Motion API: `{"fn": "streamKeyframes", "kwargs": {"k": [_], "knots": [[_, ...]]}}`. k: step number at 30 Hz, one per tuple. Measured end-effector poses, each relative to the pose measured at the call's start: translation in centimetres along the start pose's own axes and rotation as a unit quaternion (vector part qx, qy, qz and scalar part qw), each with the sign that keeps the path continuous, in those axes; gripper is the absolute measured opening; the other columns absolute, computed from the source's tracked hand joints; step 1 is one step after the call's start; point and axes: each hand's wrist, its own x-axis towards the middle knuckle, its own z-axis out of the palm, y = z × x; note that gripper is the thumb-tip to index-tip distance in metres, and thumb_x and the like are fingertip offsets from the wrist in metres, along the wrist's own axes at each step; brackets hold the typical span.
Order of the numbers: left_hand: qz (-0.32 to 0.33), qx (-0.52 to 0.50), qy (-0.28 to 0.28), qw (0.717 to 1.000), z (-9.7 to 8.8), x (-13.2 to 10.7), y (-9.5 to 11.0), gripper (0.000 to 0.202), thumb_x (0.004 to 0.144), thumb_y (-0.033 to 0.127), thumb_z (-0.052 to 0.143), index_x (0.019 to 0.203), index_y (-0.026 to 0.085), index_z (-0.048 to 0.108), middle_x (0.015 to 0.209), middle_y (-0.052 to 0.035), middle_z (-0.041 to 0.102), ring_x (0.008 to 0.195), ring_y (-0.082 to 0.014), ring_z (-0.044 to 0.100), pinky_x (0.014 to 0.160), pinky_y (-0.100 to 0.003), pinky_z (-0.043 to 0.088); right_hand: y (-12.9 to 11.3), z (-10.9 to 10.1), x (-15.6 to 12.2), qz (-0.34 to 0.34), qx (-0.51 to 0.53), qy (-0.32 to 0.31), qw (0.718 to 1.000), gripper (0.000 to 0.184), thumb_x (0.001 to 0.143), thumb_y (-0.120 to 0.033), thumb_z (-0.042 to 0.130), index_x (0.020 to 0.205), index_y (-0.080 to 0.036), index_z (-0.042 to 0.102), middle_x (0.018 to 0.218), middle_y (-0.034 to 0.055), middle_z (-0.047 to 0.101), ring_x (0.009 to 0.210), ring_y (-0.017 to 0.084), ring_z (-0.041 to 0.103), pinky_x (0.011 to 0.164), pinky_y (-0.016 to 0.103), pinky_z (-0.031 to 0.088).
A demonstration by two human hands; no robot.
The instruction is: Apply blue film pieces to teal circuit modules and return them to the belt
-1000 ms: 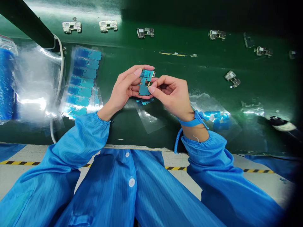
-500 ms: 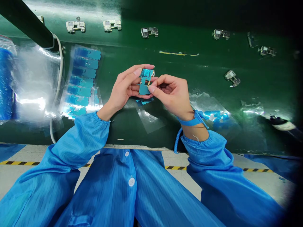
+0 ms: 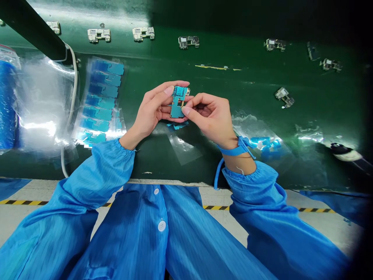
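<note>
Board (image 3: 176,111) in hands (image 3: 152,107) (image 3: 211,116), blue-filled bag (image 3: 8,53)

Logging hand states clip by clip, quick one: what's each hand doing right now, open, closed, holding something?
Left hand: closed, holding the blue-covered circuit board.
Right hand: pinched closed at the board's edge; whether it grips anything cannot be told.
</note>
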Motion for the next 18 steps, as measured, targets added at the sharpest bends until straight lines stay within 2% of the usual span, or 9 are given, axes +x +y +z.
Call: {"fn": "streamKeyframes", "kwargs": {"k": [4, 8, 12, 18], "knots": [[0.004, -0.006, -0.001, 1.000, -0.02, 0.07, -0.19, 0.057, 0.107, 0.062, 0.053, 0.146, 0.023, 0.067, 0.130, -0.0096, 0.083, 0.109, -0.0300, 0.087, 0.085, -0.040, 0.075, 0.06, -0.05, 0.01, 0.001, -0.004, -0.001, 1.000, 0.058, 0.083, -0.080, 0.090, 0.083, -0.024, 0.073, 0.084, 0.0022, 0.072, 0.077, 0.019, 0.067, 0.074, 0.036, 0.061], [0.006, 0.003, -0.001, 1.000, -0.05, 0.04, -0.23, 0.059, 0.107, 0.063, 0.052, 0.147, 0.023, 0.067, 0.131, -0.0103, 0.083, 0.116, -0.0317, 0.085, 0.085, -0.039, 0.075, 0.22, -0.10, 0.01, -0.004, 0.002, -0.005, 1.000, 0.056, 0.083, -0.077, 0.091, 0.084, -0.024, 0.074, 0.084, 0.0023, 0.074, 0.080, 0.020, 0.069, 0.077, 0.037, 0.063], [0.019, -0.011, -0.006, 1.000, -0.14, 0.14, -0.45, 0.057, 0.107, 0.062, 0.055, 0.145, 0.022, 0.069, 0.130, -0.0096, 0.084, 0.114, -0.0316, 0.086, 0.084, -0.039, 0.075, 0.29, -0.13, 0.02, -0.008, 0.009, -0.005, 1.000, 0.054, 0.084, -0.075, 0.092, 0.084, -0.024, 0.074, 0.085, 0.0029, 0.074, 0.088, 0.022, 0.073, 0.081, 0.037, 0.064], [0.027, -0.017, -0.014, 0.999, -0.64, 0.57, -0.96, 0.052, 0.110, 0.057, 0.054, 0.143, 0.020, 0.070, 0.124, -0.0075, 0.085, 0.116, -0.0313, 0.085, 0.082, -0.037, 0.074, 0.27, -0.23, 0.01, -0.012, 0.018, -0.010, 1.000, 0.051, 0.087, -0.070, 0.093, 0.084, -0.023, 0.074, 0.085, 0.0027, 0.075, 0.090, 0.022, 0.074, 0.083, 0.037, 0.064]]}}
